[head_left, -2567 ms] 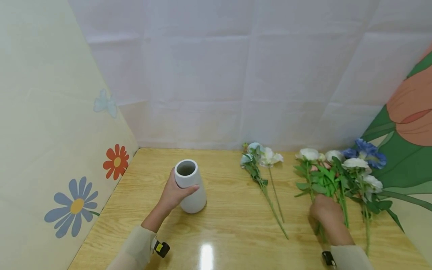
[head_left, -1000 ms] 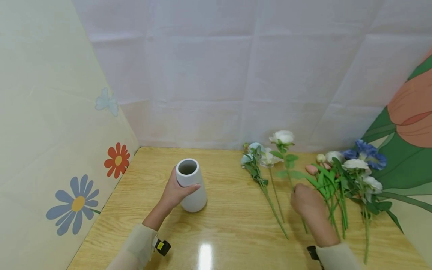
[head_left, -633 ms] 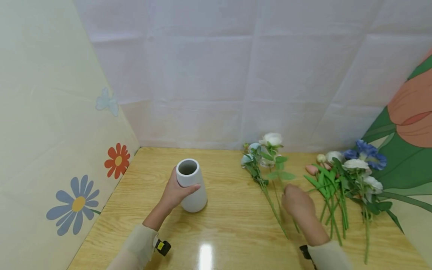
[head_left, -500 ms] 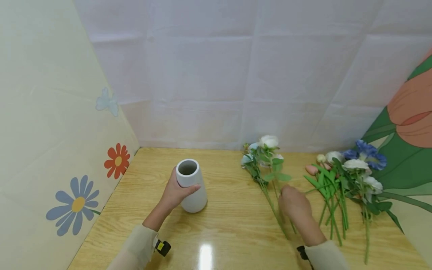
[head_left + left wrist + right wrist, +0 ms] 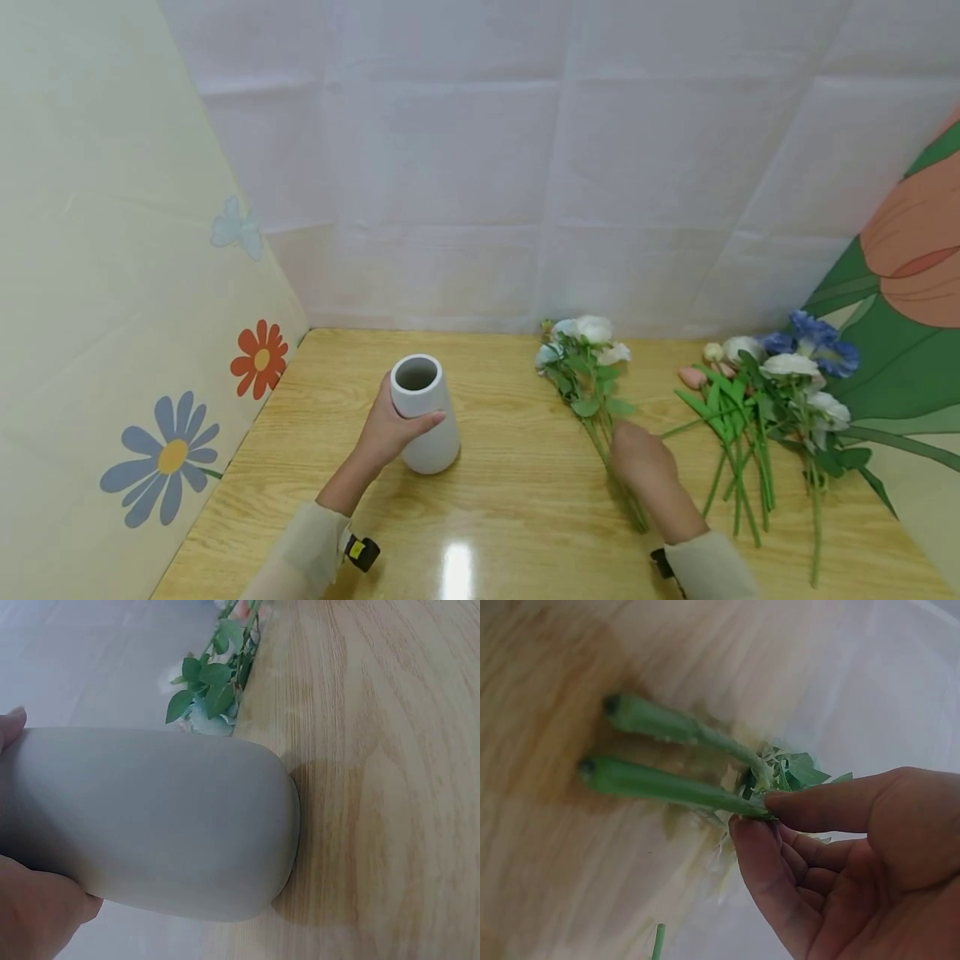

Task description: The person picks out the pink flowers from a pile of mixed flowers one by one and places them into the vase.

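Note:
A tall white vase (image 5: 433, 437) stands upright on the table. My left hand (image 5: 388, 429) grips it from the left below the rim, the thumb across its front; in the left wrist view the vase base (image 5: 255, 832) sits flat on the wood. My right hand (image 5: 647, 465) pinches the green stem (image 5: 667, 786) of a white rose (image 5: 595, 329) between thumb and forefinger. This rose lies over a pale blue flower stem (image 5: 550, 356) and a white-petalled flower (image 5: 615, 354). A second stem end (image 5: 649, 718) runs beside the pinched one in the right wrist view.
On the right lies a pile with pink tulips (image 5: 692, 377), white roses (image 5: 790, 365) and a blue flower (image 5: 825, 346), stems toward me. A white cloth (image 5: 450, 208) hangs behind the wooden table (image 5: 510, 517); printed panels stand at both sides.
My right hand has drawn the white rose out of the right-hand pile, carried it left and lowered it onto the blue and white flowers. My left hand keeps its hold on the vase.

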